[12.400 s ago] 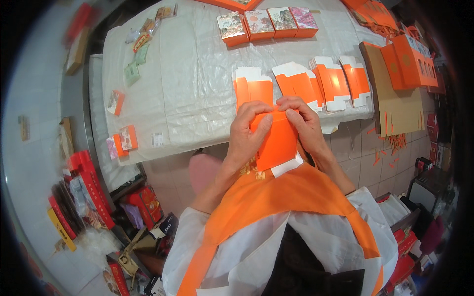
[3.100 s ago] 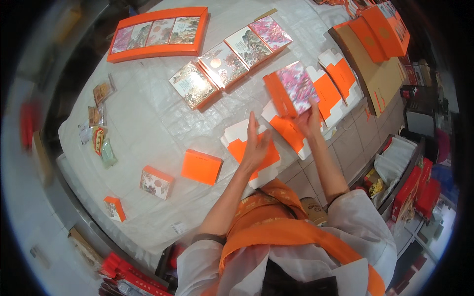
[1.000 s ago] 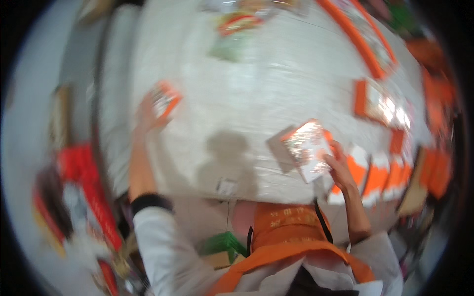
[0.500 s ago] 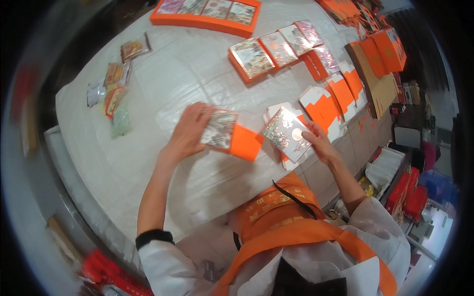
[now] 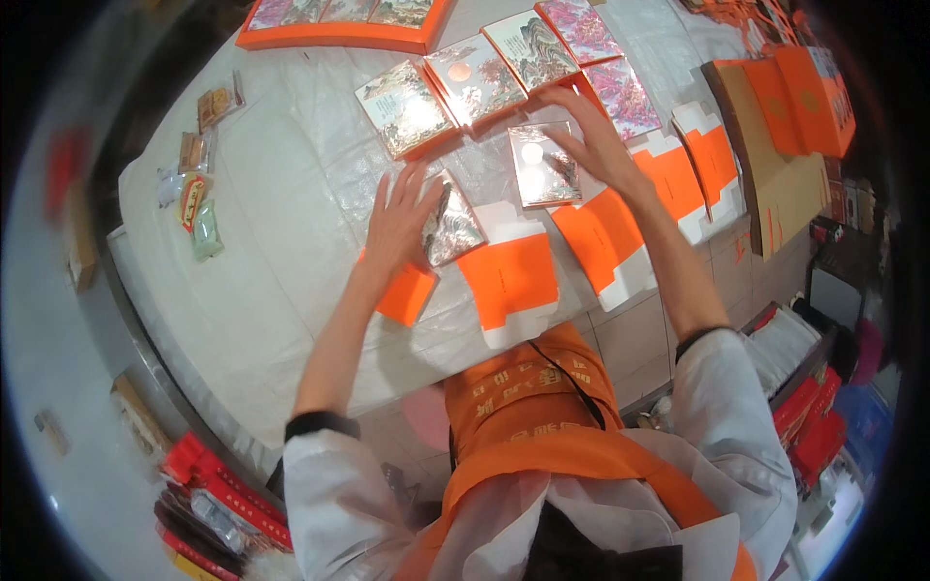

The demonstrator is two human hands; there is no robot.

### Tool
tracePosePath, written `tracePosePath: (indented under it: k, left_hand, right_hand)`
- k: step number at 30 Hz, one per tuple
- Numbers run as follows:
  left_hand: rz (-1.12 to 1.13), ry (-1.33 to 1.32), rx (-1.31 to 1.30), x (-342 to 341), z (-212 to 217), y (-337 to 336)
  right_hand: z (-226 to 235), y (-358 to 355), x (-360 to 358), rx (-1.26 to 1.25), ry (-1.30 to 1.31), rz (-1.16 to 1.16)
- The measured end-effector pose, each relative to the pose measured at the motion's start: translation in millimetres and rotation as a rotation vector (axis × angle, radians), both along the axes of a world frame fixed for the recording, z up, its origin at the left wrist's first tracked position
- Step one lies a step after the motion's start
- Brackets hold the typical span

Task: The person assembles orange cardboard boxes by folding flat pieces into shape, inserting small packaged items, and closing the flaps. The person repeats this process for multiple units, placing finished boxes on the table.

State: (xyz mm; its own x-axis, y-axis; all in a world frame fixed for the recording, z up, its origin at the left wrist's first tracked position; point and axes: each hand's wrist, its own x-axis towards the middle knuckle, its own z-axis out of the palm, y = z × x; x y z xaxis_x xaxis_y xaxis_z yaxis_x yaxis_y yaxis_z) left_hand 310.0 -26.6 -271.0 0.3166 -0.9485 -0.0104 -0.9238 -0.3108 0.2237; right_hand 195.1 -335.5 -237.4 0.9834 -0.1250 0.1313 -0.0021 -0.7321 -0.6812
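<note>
My left hand (image 5: 402,221) rests on a shiny picture-covered box (image 5: 451,225) that lies partly on an orange base (image 5: 407,292), fingers spread along its left side. My right hand (image 5: 593,136) holds the right edge of another picture-covered box (image 5: 541,167), set down at the end of a row of similar boxes (image 5: 475,77). Just in front of me lies a flat orange-and-white carton blank (image 5: 509,281).
More flat orange blanks (image 5: 610,237) lie along the table's near right edge. A long orange tray (image 5: 339,29) with picture boxes sits at the far side. Small snack packets (image 5: 199,194) lie at the left. Brown cardboard and orange bags (image 5: 785,126) are stacked at the right.
My right hand has carried its box away from me and set it at the end of the row. My left hand has brought the other box nearer the middle of the table.
</note>
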Motion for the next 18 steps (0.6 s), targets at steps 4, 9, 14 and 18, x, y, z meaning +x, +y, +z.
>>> tracePosePath:
  k: [4,9,14,18]
  left_hand:
    - [0.421,0.293,-0.018,-68.7,7.4,8.4]
    - [0.646,0.428,0.037,-91.3,-0.9,-4.2]
    - [0.676,0.43,-0.068,-75.0,-16.9,-10.4]
    - [0.663,0.407,-0.089,-69.4,-31.1,-9.0]
  right_hand:
    - [-20.1,15.6,-71.4,-0.197,0.199,-0.116]
    - [-44.9,2.7,-62.1,-0.186,0.316,-0.051]
    - [-54.8,0.4,-21.5,-0.05,0.345,0.141]
    - [-63.4,21.8,-18.2,-0.128,0.371,0.238]
